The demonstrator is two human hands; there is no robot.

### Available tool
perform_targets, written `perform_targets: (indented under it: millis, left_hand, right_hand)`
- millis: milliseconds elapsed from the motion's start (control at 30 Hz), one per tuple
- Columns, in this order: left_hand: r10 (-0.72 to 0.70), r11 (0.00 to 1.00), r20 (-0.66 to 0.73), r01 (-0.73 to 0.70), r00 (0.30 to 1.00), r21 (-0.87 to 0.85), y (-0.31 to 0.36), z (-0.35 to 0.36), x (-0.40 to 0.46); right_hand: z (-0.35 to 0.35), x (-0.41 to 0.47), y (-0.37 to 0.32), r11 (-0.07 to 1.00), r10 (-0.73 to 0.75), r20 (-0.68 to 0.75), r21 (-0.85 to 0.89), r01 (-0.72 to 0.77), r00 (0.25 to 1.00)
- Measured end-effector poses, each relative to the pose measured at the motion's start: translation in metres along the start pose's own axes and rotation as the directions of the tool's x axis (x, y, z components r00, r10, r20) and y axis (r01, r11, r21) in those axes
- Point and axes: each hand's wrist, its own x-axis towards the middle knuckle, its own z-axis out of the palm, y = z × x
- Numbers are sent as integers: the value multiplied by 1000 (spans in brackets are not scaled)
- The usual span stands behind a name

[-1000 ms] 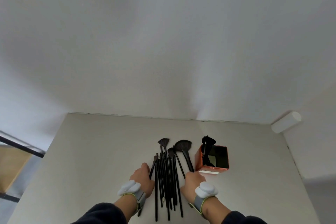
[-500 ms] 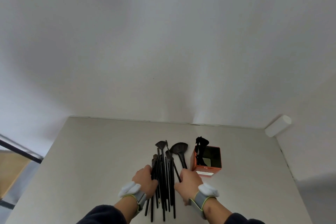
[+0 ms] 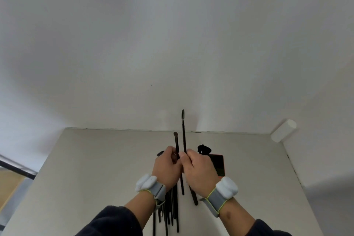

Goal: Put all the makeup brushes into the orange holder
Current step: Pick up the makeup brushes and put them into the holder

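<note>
Both hands are raised side by side, left [image 3: 166, 168] pinching a short brush [image 3: 176, 143], right [image 3: 199, 174] a long brush [image 3: 184, 136], tips pointing up and away.

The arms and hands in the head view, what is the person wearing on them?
Both hands are bare. The left hand and right hand each carry a grey wrist strap edged in yellow-green, with a rounded white puck on top. Dark navy sleeves cover the forearms.
</note>
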Motion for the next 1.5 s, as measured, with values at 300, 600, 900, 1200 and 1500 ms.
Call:
perform_targets:
  millis: [300,600,900,1200,1500]
  left_hand:
    - [88,956,-28,-93,996,-280,54,2,3]
    - [73,933,36,-56,997,-356,56,13,4]
    - [153,976,36,-146,987,-163,46,15,2]
    - [199,977,83,-191,977,-96,41,17,3]
    - [281,951,152,-297,948,91,30,19,5]
  right_hand:
    - [-44,14,7,994,-103,-311,-13,105,945]
    - [-50,13,36,998,53,-265,-27,-63,963]
    - [-44,16,53,995,52,-176,-77,-67,983]
    - [-42,18,59,972,79,-142,-209,-108,987]
    - [-43,18,60,982,70,-129,-164,-90,989]
